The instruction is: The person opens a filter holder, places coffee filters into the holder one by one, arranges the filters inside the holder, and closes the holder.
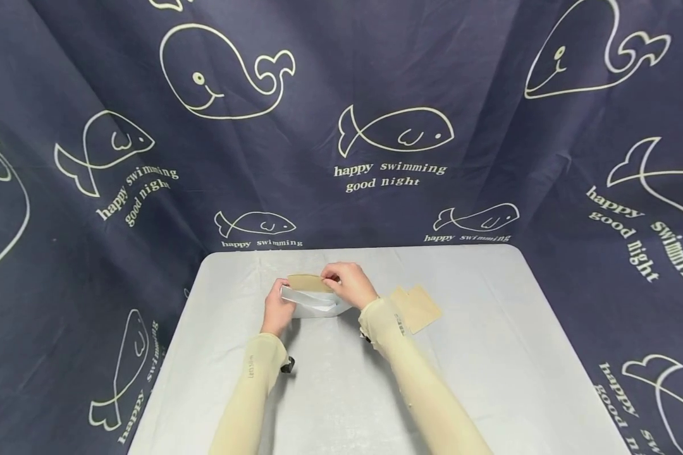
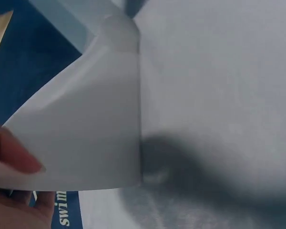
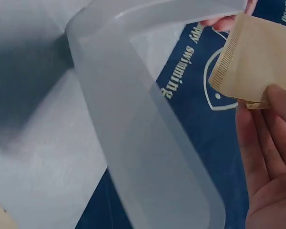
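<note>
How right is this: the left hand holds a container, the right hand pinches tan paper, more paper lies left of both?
Not left: in the head view, the other paper lies to the right. The left hand holds the container, the right hand pinches tan paper.

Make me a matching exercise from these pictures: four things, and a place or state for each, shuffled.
Column one
1. Left hand
2. Right hand
3. Curtain
4. Loose brown paper

Column two
A. Dark blue, with whale and fish outlines
B. Pinches a raised brown piece
C. Lies on the table
D. Holds one end of the pale container

Pairs: 1-D, 2-B, 3-A, 4-C
</note>
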### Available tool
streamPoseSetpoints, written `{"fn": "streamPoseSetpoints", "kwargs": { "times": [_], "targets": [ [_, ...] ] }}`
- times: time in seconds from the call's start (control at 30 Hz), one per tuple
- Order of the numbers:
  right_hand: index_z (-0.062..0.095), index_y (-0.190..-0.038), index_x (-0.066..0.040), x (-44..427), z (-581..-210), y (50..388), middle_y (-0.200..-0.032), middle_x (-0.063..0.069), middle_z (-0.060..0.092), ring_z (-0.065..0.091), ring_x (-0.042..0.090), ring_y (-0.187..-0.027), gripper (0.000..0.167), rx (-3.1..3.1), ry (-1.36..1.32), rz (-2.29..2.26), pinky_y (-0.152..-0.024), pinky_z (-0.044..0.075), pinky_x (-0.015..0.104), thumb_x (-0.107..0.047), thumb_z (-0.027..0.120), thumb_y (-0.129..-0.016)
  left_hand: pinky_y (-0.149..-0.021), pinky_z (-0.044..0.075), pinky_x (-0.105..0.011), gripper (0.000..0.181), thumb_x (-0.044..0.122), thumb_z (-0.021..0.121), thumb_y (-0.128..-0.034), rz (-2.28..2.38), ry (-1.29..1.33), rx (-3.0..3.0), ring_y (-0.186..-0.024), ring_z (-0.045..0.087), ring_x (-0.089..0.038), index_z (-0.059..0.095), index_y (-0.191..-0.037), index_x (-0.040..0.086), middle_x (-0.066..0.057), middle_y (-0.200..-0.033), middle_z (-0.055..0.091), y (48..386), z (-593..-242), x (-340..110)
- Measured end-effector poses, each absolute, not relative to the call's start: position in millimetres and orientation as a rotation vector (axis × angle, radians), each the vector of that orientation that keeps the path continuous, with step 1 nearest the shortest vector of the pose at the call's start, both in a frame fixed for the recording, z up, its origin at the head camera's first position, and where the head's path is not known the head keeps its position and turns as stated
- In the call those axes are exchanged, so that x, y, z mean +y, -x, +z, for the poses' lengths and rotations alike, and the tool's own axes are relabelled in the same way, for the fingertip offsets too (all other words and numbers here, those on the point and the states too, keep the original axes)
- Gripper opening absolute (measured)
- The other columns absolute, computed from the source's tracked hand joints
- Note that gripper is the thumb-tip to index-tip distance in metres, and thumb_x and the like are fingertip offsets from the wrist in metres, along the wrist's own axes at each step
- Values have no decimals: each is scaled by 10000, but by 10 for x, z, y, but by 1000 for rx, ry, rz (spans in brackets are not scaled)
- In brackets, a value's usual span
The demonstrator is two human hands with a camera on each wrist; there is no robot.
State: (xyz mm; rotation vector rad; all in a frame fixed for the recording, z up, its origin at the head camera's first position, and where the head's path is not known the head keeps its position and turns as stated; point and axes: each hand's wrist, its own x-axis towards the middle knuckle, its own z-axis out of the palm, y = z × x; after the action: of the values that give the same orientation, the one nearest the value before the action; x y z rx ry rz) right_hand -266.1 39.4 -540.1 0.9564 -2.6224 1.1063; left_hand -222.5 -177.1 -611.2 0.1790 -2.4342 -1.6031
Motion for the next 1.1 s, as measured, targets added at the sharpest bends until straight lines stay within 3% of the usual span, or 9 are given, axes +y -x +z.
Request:
{"fn": "streamPoseSetpoints", "kwargs": {
  "times": [0.2,0.5,0.6,0.83,1.1],
  "targets": [
    [744,-864,-126,206,-5496,2637,-814,-31,759,702,124,-750,56,-2669,-887,946,-746,569,310,-97,791,-873,-1061,486,-569,305,-136,629,-813,-1539,-225,-2393,-1168,656,-425,604,-1067,33,-206,-1125,731,2227,-6174,-1709],
    [734,-814,-151,46,-5691,2586,-759,-42,741,685,160,-697,100,-2708,-811,828,-708,553,374,-111,811,-862,-995,522,-548,301,-143,614,-796,-1522,-264,-2335,-1073,682,-404,634,-1045,26,-198,-1056,738,2241,-6211,-1684],
    [741,-809,-155,7,-5751,2578,-763,-42,745,678,154,-690,99,-2723,-773,805,-703,555,370,-122,816,-865,-953,530,-542,306,-179,585,-763,-1514,-278,-2314,-1010,684,-391,621,-995,18,-192,-997,736,2244,-6203,-1669],
    [751,-769,-162,-56,-5874,2531,-743,-28,693,648,150,-666,122,-2731,-746,682,-672,555,335,-101,822,-848,-917,520,-501,220,-150,587,-810,-1536,-294,-2313,-974,675,-372,590,-917,42,-172,-927,719,2245,-6186,-1651],
    [764,-772,-162,-132,-5966,2519,-732,-17,697,663,166,-660,100,-2769,-740,549,-654,565,332,-149,841,-835,-867,511,-439,235,-155,564,-794,-1521,-287,-2317,-920,660,-341,601,-896,54,-153,-894,699,2257,-6194,-1658]
  ]
}}
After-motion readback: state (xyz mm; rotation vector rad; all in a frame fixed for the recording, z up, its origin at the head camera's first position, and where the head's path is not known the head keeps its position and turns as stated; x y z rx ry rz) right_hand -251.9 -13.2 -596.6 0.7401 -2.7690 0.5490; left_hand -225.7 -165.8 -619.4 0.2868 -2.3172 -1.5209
